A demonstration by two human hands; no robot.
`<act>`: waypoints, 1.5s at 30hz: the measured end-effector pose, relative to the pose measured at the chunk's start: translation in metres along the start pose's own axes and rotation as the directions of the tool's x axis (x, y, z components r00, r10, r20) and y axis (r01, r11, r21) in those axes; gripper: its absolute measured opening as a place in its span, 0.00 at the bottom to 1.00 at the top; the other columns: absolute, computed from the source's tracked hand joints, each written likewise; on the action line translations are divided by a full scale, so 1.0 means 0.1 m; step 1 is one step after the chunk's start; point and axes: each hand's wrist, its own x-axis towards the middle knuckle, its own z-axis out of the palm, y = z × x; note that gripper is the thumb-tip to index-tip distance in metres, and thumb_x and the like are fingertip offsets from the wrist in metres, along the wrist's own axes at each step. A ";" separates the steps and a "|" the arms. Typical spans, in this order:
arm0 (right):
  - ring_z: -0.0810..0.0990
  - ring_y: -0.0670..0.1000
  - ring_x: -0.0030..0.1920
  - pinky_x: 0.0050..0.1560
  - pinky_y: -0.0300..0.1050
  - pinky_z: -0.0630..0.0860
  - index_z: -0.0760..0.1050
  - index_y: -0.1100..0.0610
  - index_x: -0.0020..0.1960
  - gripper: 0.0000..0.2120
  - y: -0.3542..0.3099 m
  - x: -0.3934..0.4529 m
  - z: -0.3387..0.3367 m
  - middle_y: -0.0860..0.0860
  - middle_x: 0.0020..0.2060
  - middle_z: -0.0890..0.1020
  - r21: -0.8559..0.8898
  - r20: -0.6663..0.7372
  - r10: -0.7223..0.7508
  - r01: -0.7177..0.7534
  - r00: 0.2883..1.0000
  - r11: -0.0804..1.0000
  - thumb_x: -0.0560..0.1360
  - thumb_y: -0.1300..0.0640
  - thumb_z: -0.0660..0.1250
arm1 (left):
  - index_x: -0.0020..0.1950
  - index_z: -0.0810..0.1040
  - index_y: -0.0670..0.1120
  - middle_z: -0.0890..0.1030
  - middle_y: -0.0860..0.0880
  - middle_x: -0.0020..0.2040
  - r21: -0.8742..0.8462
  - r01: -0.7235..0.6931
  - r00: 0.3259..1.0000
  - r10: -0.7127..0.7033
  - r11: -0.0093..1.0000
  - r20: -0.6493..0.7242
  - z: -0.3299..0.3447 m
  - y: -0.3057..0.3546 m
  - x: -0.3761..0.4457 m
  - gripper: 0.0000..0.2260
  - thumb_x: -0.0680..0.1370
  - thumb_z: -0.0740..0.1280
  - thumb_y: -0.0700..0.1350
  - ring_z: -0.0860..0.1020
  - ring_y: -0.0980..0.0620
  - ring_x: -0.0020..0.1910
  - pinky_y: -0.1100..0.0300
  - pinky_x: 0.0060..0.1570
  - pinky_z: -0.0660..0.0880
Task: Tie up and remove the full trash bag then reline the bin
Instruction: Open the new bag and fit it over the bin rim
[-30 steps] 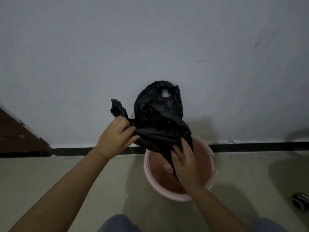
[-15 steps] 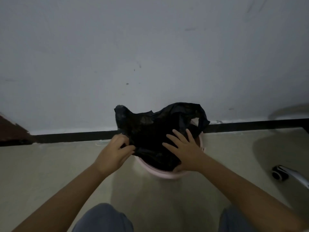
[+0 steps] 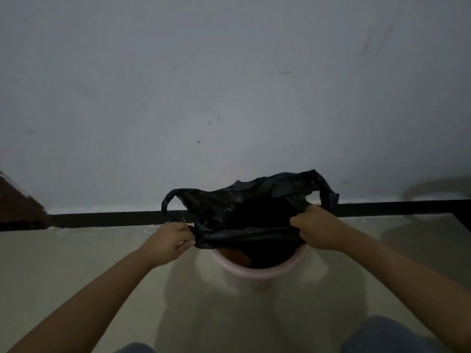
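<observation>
A black plastic bag [image 3: 244, 207] with two loop handles is spread open over a pale pink bin [image 3: 257, 272] that stands on the floor against the wall. My left hand [image 3: 169, 239] pinches the near edge of the bag's mouth at the bin's left side. My right hand [image 3: 317, 229] grips the same edge at the right side. The edge is stretched taut between them above the bin's rim. Part of the bin's reddish inside shows below the bag. The bag's lower part hangs inside the bin, hidden in the dark.
A grey-white wall [image 3: 229, 98] rises right behind the bin, with a black skirting strip [image 3: 107, 219] along the beige floor [image 3: 76, 256]. A dark brown surface [image 3: 17, 207] sits at the far left. My knees [image 3: 382, 335] show at the bottom.
The bag was bunched up above the bin; it has come down into it and both hands have moved apart, pulling its mouth wide over the rim.
</observation>
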 end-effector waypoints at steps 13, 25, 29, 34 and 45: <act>0.78 0.47 0.50 0.44 0.19 0.66 0.78 0.58 0.54 0.33 0.08 -0.57 0.88 0.51 0.50 0.81 0.463 0.207 0.063 -0.154 0.976 0.873 0.71 0.33 0.52 | 0.70 0.63 0.45 0.65 0.46 0.73 0.037 0.087 0.627 -0.084 0.996 0.775 0.53 0.23 -0.05 0.19 0.79 0.58 0.45 0.62 0.49 0.71 0.61 0.68 0.59; 0.74 0.56 0.44 0.47 0.48 0.72 0.75 0.60 0.47 0.10 -0.16 -0.33 0.82 0.59 0.38 0.83 0.036 -0.670 -0.126 0.202 0.732 0.979 0.76 0.55 0.58 | 0.48 0.72 0.39 0.81 0.35 0.44 0.010 0.243 0.919 -0.227 0.970 -0.322 0.49 0.44 0.07 0.16 0.77 0.54 0.51 0.72 0.45 0.49 0.54 0.51 0.69; 0.68 0.59 0.61 0.68 0.60 0.53 0.70 0.58 0.58 0.22 0.07 0.13 0.81 0.59 0.56 0.79 0.102 -0.570 0.188 -0.158 0.800 0.982 0.78 0.44 0.46 | 0.55 0.74 0.33 0.79 0.31 0.51 0.001 0.551 0.826 -0.545 0.834 -0.143 0.60 0.35 0.38 0.23 0.73 0.54 0.50 0.77 0.32 0.53 0.36 0.52 0.74; 0.79 0.63 0.47 0.54 0.54 0.68 0.75 0.63 0.51 0.35 0.36 0.39 0.74 0.65 0.41 0.81 0.370 -0.101 0.377 -0.317 0.920 0.873 0.65 0.38 0.45 | 0.49 0.78 0.32 0.80 0.30 0.46 -0.071 0.607 0.773 -0.609 0.791 -0.177 0.64 0.00 0.59 0.18 0.71 0.58 0.44 0.78 0.30 0.48 0.37 0.51 0.74; 0.77 0.61 0.40 0.44 0.46 0.61 0.81 0.60 0.40 0.21 1.10 0.90 0.79 0.60 0.35 0.84 0.435 -0.399 0.421 -0.236 0.814 0.869 0.70 0.44 0.59 | 0.37 0.75 0.37 0.76 0.40 0.34 -0.449 0.523 0.796 -0.604 0.724 -0.047 0.35 -0.29 1.27 0.13 0.76 0.56 0.42 0.73 0.43 0.38 0.57 0.35 0.63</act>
